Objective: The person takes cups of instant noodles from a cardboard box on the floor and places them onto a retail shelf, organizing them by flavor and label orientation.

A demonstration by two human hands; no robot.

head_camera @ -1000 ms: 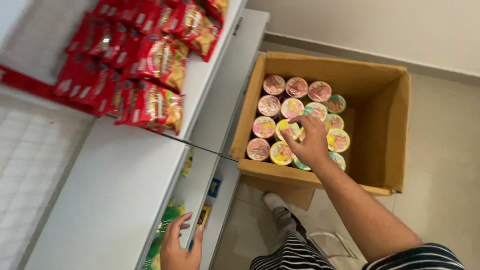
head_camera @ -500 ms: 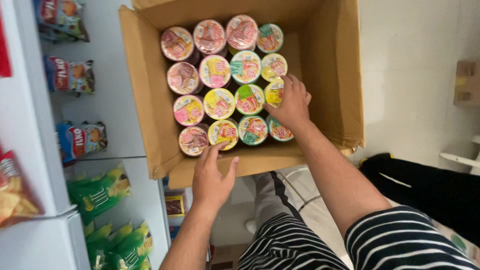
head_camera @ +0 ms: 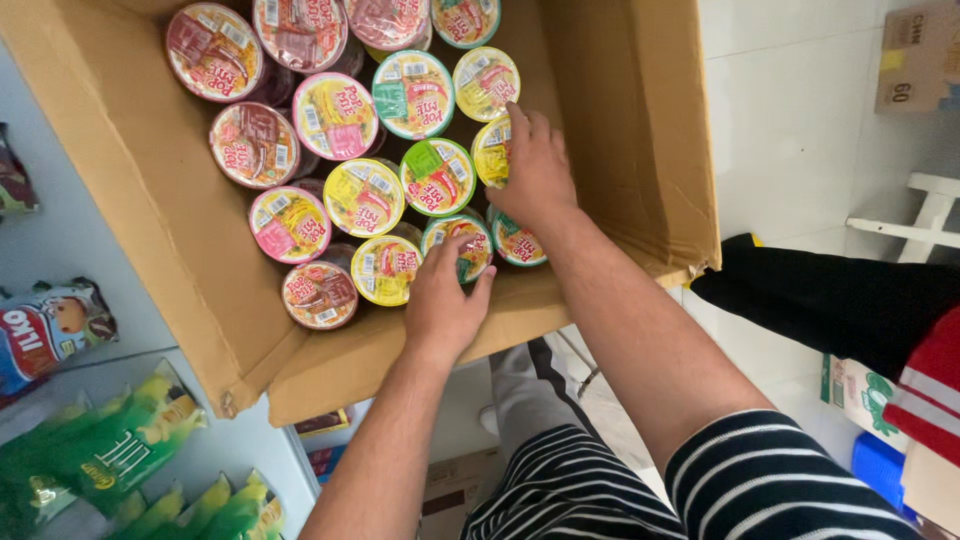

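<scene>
Here, left hand (head_camera: 443,300): palm down, fingers curled over the lid of a green-rimmed noodle cup (head_camera: 459,245) at the near edge of the box; it seems to clasp it, though the grip underneath is hidden.
Right hand (head_camera: 531,168): palm down, fingers bent and spread, cupped around a yellow-lidded cup (head_camera: 490,150) by the right wall.
Arms: both forearms reach forward into the box, the right from a striped sleeve (head_camera: 780,475).
Cups: packed upright in rows, with pink, yellow, green and red lids.
Cardboard box (head_camera: 130,210): open-topped, tilted toward the camera.
Left side: green snack bags (head_camera: 100,450) on a pale shelf.
</scene>
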